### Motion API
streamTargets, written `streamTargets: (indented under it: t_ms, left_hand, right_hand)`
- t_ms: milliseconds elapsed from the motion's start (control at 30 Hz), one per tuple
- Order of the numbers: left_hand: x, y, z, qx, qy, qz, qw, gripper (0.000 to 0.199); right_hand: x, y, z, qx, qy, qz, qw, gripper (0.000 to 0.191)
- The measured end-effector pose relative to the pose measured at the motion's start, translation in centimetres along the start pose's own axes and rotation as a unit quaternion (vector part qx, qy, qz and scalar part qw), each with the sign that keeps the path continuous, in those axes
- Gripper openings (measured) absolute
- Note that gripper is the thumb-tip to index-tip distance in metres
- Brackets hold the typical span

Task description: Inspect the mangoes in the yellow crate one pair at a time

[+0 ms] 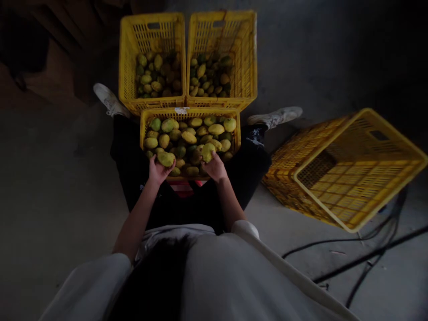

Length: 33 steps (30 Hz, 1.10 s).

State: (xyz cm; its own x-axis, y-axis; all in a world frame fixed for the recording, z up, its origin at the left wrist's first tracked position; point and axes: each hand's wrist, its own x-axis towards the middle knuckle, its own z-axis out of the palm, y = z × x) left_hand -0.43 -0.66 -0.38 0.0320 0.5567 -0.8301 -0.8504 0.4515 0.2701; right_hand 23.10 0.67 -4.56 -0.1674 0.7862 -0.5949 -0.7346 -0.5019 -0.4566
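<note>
My left hand (160, 170) holds a yellow-green fruit (166, 158) over the near left part of a yellow crate (142, 129). In my right hand (214, 167) is another yellow-green fruit (207, 152), held above the crate's near right part. The crate sits between my legs and is filled with many green and yellow fruits (189, 137). Both hands have their fingers wrapped round the fruit, and they are apart from each other.
Two taller yellow crates, left (122, 58) and right (254, 58), stand beyond with fruits at their bottoms. A tilted yellow crate (314, 196) is at the right. Black cables (364, 258) lie on the floor near it. My shoes (112, 100) flank the crates.
</note>
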Motion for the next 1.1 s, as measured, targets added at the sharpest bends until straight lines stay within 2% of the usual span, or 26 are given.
streamTargets:
  t_ms: [167, 267, 433, 567, 700, 933, 1100]
  left_hand:
    - [0.1, -0.2, -0.2, 0.029, -0.044, 0.003, 0.999, 0.039]
    - [0.3, -0.3, -0.1, 0.049, -0.031, 0.011, 0.998, 0.034]
    - [0.1, -0.3, 0.4, 0.025, -0.005, 0.030, 0.999, 0.050]
    - [0.1, -0.2, 0.6, 0.008, 0.009, 0.033, 0.999, 0.056]
    - [0.2, 0.0, 0.6, 0.003, 0.014, 0.016, 1.000, 0.049]
    - [-0.1, 0.1, 0.4, 0.010, -0.023, 0.027, 0.999, 0.036]
    - [0.3, -0.2, 0.3, 0.014, 0.023, 0.055, 0.998, 0.032]
  right_hand:
    - [0.4, 0.0, 0.0, 0.031, 0.055, -0.014, 0.998, 0.028]
    - [0.4, -0.2, 0.3, 0.052, 0.084, -0.023, 0.995, 0.025]
    - [-0.2, -0.2, 0.7, 0.043, 0.049, -0.036, 0.997, 0.036]
    - [-0.1, 0.0, 0.4, 0.014, 0.023, -0.045, 0.999, 0.029]
    - [0.3, 0.3, -0.3, 0.002, 0.041, -0.064, 0.997, 0.029]
    - [0.8, 0.3, -1.0, 0.020, 0.038, -0.063, 0.997, 0.041]
    - [0.7, -0.4, -1.2, 0.031, 0.047, -0.049, 0.997, 0.049]
